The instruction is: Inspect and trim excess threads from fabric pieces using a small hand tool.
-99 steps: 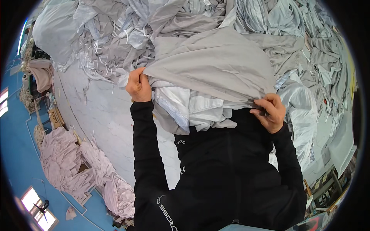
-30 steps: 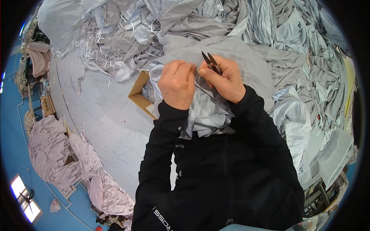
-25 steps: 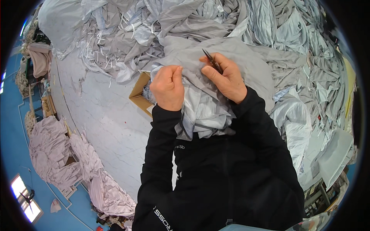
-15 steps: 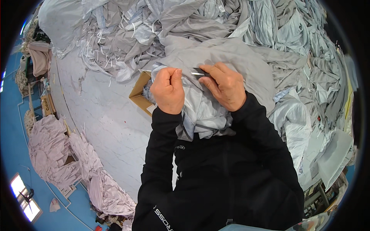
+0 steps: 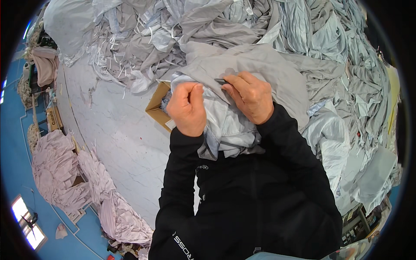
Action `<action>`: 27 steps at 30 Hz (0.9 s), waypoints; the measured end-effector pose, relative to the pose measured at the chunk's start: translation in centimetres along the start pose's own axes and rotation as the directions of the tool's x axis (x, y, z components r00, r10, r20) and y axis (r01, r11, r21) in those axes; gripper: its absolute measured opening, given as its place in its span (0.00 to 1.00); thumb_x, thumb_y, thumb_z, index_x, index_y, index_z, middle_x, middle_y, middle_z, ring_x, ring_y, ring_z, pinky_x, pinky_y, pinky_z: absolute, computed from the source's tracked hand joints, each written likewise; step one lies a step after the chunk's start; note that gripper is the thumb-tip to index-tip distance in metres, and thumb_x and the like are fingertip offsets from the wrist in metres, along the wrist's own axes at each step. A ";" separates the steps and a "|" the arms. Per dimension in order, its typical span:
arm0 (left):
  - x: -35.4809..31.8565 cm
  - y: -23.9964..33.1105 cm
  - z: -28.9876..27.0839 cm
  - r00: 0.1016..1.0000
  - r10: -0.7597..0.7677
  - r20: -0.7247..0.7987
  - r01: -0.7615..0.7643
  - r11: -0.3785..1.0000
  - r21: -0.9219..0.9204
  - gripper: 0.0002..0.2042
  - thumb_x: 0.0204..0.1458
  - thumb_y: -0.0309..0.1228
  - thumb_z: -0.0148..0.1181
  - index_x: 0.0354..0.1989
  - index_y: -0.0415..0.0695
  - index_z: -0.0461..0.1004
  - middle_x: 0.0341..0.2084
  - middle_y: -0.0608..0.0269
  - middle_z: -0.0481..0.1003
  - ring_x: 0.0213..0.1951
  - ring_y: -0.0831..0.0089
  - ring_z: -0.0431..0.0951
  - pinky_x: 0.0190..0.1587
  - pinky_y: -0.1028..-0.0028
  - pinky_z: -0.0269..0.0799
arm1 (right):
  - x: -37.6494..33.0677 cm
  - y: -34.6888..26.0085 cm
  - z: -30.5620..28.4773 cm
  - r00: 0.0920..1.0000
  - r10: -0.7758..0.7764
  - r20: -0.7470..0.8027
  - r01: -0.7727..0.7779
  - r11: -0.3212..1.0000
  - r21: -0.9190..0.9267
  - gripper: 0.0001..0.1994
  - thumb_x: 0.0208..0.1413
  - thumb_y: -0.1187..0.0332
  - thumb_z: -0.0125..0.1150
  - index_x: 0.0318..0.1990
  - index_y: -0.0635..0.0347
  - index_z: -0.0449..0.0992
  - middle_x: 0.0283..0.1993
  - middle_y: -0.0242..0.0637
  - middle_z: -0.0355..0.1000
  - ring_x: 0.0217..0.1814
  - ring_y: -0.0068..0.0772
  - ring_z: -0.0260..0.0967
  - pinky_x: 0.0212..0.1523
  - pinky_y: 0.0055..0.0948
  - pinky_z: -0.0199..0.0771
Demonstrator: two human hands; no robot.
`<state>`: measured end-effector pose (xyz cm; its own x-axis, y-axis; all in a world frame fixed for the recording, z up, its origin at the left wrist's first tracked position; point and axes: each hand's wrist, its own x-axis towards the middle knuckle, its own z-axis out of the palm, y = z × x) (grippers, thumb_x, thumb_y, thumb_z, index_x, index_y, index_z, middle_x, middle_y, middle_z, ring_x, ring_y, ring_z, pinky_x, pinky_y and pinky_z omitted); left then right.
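Note:
In front of my chest, my left hand (image 5: 187, 109) is closed in a pinch with the thumb on top; what it holds, if anything, is too small to see. To its right, my right hand (image 5: 251, 96) grips small dark thread snips (image 5: 221, 81), mostly hidden by the fingers. Their tip points left toward my left hand, with a gap between. Under both hands lies a bunched grey fabric piece (image 5: 242, 60) with a paler, shiny underside (image 5: 227, 123) hanging toward my body.
An open cardboard box (image 5: 158, 99) stands on the white marbled table (image 5: 121, 143), just left of my left hand. A heap of grey fabric (image 5: 216, 21) with white ties spreads along the far side. More fabric (image 5: 331, 134) lies at right, and pinkish cloth (image 5: 56, 169) at far left.
My left hand has come slightly down toward me. The snips have turned, so their bright blade no longer shows, and my right hand has shifted a little left.

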<state>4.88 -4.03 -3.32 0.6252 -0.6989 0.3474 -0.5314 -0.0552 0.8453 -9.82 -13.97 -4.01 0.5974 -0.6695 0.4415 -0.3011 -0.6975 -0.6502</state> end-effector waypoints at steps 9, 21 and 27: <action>-3.2 -10.5 -14.3 0.989 -0.145 -0.044 0.137 0.739 0.659 0.05 0.60 0.26 0.57 0.36 0.38 0.76 0.26 0.64 0.77 0.27 0.81 0.74 0.31 0.81 0.69 | -2.4 1.1 -5.5 0.904 0.425 0.040 -0.399 0.807 0.437 0.09 0.62 0.73 0.59 0.47 0.68 0.75 0.37 0.29 0.74 0.38 0.17 0.65 0.42 0.18 0.66; -0.7 4.2 -1.9 0.932 0.023 0.362 -0.082 0.986 0.148 0.19 0.44 0.18 0.65 0.47 0.42 0.78 0.50 0.56 0.73 0.50 0.60 0.75 0.45 0.67 0.75 | -10.2 0.5 -9.7 0.912 0.397 0.100 -0.404 0.913 0.058 0.17 0.40 0.74 0.78 0.39 0.61 0.78 0.26 0.30 0.72 0.21 0.19 0.61 0.23 0.19 0.63; 0.3 2.2 2.0 0.605 0.498 0.621 -0.703 0.701 0.123 0.19 0.33 0.18 0.63 0.39 0.43 0.81 0.43 0.60 0.77 0.48 0.60 0.76 0.49 0.63 0.67 | -14.6 1.0 -10.3 0.959 0.283 0.015 -0.282 0.958 -0.059 0.17 0.38 0.74 0.77 0.38 0.59 0.79 0.28 0.35 0.75 0.22 0.28 0.69 0.22 0.24 0.67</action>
<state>2.76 -5.83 -2.15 -0.2414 -0.8934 0.3788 -0.8819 0.3649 0.2986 -26.43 -7.54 -4.75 0.4989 -0.8356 0.2297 -0.5005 -0.4942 -0.7108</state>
